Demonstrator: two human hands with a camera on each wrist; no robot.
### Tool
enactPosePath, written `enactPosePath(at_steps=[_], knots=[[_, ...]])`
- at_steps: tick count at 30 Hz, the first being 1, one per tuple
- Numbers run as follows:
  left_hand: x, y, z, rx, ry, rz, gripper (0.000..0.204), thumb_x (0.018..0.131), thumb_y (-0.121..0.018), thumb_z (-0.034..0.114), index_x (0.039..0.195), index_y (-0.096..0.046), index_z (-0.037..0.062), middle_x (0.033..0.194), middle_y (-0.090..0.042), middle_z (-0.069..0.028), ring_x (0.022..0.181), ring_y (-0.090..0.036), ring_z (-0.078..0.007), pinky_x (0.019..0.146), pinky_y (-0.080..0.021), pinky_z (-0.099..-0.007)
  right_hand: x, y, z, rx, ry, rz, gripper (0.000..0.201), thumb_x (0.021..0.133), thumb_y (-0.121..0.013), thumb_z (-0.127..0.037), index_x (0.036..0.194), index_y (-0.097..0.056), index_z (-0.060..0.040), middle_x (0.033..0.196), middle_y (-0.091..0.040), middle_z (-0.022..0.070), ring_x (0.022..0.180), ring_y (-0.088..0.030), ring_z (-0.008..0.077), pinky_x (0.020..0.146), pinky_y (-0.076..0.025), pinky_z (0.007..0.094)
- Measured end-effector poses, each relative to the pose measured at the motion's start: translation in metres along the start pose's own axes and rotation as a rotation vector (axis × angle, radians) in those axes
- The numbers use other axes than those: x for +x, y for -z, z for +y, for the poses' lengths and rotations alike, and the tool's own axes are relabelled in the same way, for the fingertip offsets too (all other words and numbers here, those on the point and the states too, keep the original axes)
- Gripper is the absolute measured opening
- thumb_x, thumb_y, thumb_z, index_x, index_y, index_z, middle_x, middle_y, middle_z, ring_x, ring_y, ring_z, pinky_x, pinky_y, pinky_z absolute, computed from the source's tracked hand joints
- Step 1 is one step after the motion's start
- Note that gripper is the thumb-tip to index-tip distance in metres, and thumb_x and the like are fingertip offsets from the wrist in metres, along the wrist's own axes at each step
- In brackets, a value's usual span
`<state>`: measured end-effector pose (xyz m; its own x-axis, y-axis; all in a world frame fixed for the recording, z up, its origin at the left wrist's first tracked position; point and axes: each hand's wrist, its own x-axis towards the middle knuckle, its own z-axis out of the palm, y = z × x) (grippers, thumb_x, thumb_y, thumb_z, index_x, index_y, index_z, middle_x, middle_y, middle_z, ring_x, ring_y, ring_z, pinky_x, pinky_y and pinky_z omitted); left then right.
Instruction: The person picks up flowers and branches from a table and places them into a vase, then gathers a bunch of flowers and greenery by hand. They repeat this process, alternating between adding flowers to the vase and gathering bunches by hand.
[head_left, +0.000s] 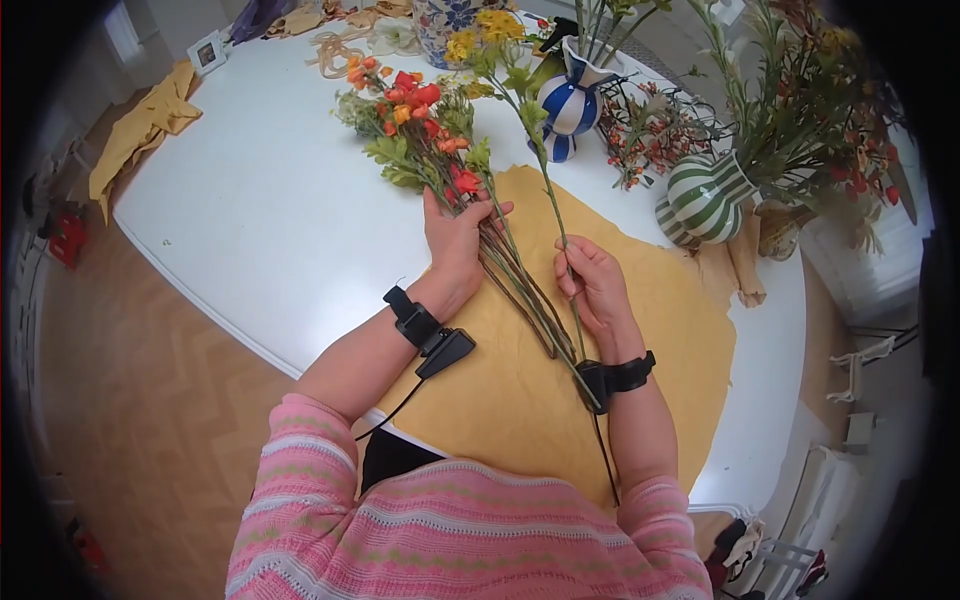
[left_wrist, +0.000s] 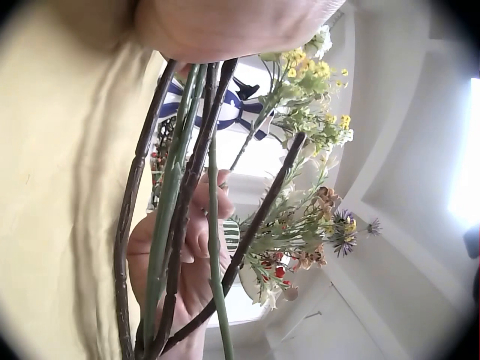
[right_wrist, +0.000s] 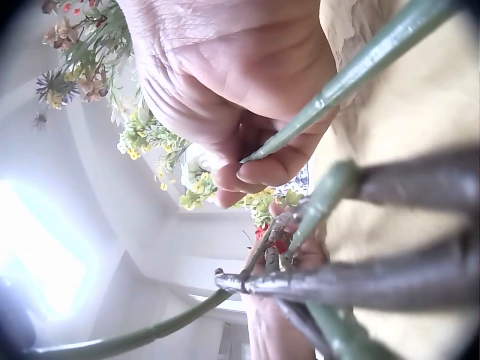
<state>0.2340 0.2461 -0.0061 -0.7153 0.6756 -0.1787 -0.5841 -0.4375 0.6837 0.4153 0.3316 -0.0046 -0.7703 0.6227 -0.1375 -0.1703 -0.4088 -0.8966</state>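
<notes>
My left hand point(head_left: 457, 245) grips a bunch of flowers point(head_left: 405, 105) with red and orange blooms and leafy greens. Its brown and green stems point(left_wrist: 180, 202) run out below the hand toward my body, over a mustard-yellow sheet point(head_left: 650, 350). To the right of the bunch, my right hand point(head_left: 597, 285) pinches the thin green stem of a yellow-flowered spray point(head_left: 548, 190) between thumb and fingers. The spray's yellow blooms point(head_left: 495, 28) reach toward the far side of the table. In the right wrist view the green stem point(right_wrist: 330, 90) passes through the pinch of thumb and fingers.
On the white table point(head_left: 250, 190) stand a blue-and-white striped vase point(head_left: 570, 105) and, farther right, a green-and-white striped vase point(head_left: 705, 200) with tall flowers. Red-berried sprigs point(head_left: 650, 125) lie between them. A patterned blue-and-white pot point(head_left: 447, 35) stands at the back, a yellow cloth point(head_left: 150, 125) at the left edge.
</notes>
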Motion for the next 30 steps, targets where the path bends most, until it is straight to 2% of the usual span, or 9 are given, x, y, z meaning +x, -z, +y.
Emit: enactPosePath(at_steps=[2,3,5,12,18,21,25,28,30], knots=[[0.0,-0.001,0.003,0.0,-0.005,0.011,0.062,0.082,-0.058,-0.008,0.134,-0.027,0.0065,0.096,-0.06,-0.0105,0.079,-0.068,-0.0261,0.055,-0.049,-0.0311,-0.001,0.003,-0.002,0.046,0.01,-0.028,0.019,0.098,-0.056,-0.017,0.106,-0.061,-0.0008,0.075,-0.062,0.0039,0.052,-0.048,0.009,0.049,-0.038,0.0205],[0.0,-0.001,0.005,-0.008,-0.01,0.007,0.062,0.082,-0.058,-0.008,0.134,-0.027,0.0065,0.096,-0.06,-0.0105,0.079,-0.068,-0.0261,0.055,-0.049,-0.0311,-0.001,0.004,-0.004,0.038,0.014,-0.032,0.019,0.098,-0.056,-0.017,0.106,-0.061,-0.0008,0.075,-0.062,0.0039,0.052,-0.048,0.009,0.049,-0.038,0.0205],[0.001,0.001,0.008,-0.01,0.0,0.032,0.044,0.082,-0.059,-0.003,0.116,-0.035,0.0069,0.095,-0.064,-0.0124,0.071,-0.067,-0.0239,0.054,-0.047,-0.0301,-0.003,0.005,-0.009,0.085,0.039,-0.058,0.018,0.098,-0.055,-0.018,0.105,-0.061,-0.0015,0.073,-0.062,0.0047,0.051,-0.046,0.0096,0.05,-0.037,0.0212],[0.009,0.004,0.005,-0.064,0.009,0.108,0.039,0.082,-0.061,0.001,0.113,-0.037,0.0068,0.093,-0.066,-0.0144,0.062,-0.063,-0.0214,0.052,-0.046,-0.0313,-0.012,0.004,-0.03,0.021,0.178,-0.11,0.017,0.098,-0.056,-0.019,0.102,-0.061,-0.0026,0.071,-0.061,0.0063,0.052,-0.047,0.0106,0.052,-0.039,0.0218],[0.007,0.0,0.007,0.04,0.043,0.096,0.031,0.086,-0.061,0.002,0.108,-0.041,0.0071,0.092,-0.066,-0.0122,0.063,-0.062,-0.0198,0.049,-0.047,-0.0301,-0.01,-0.006,-0.071,-0.056,0.384,-0.193,0.019,0.096,-0.059,-0.021,0.101,-0.062,-0.0031,0.076,-0.062,0.0051,0.068,-0.054,0.0114,0.061,-0.042,0.0231],[0.005,0.0,0.007,0.059,0.078,0.094,0.033,0.085,-0.064,0.001,0.108,-0.041,0.0075,0.095,-0.067,-0.0119,0.065,-0.062,-0.0192,0.05,-0.048,-0.0302,-0.004,-0.018,-0.102,-0.072,0.581,-0.095,0.017,0.095,-0.062,-0.019,0.104,-0.063,-0.0048,0.089,-0.063,0.0016,0.07,-0.053,0.0084,0.062,-0.042,0.0211],[0.001,-0.003,0.007,0.032,0.12,0.093,0.034,0.085,-0.064,0.0,0.108,-0.041,0.0072,0.101,-0.067,-0.013,0.067,-0.062,-0.0188,0.052,-0.05,-0.0304,0.005,-0.048,-0.159,-0.124,0.686,0.023,0.014,0.096,-0.061,-0.015,0.104,-0.062,-0.0038,0.088,-0.064,0.0021,0.067,-0.052,0.0054,0.057,-0.04,0.0188],[0.004,-0.003,0.003,0.009,0.119,0.061,0.034,0.085,-0.065,-0.002,0.109,-0.042,0.0068,0.102,-0.067,-0.0131,0.067,-0.061,-0.0183,0.053,-0.05,-0.0306,0.025,-0.065,-0.198,-0.34,0.882,0.145,0.012,0.096,-0.059,-0.011,0.104,-0.062,-0.0022,0.089,-0.065,0.0034,0.063,-0.051,0.0038,0.053,-0.04,0.0178],[0.006,-0.001,0.0,-0.022,0.108,0.059,0.042,0.079,-0.074,0.0,0.107,-0.044,0.0071,0.089,-0.06,-0.0067,0.066,-0.062,-0.0181,0.049,-0.047,-0.0307,0.046,-0.069,-0.225,-0.549,1.076,0.246,0.012,0.096,-0.057,-0.01,0.102,-0.061,-0.0001,0.087,-0.066,0.0049,0.062,-0.054,0.005,0.053,-0.045,0.0198]])
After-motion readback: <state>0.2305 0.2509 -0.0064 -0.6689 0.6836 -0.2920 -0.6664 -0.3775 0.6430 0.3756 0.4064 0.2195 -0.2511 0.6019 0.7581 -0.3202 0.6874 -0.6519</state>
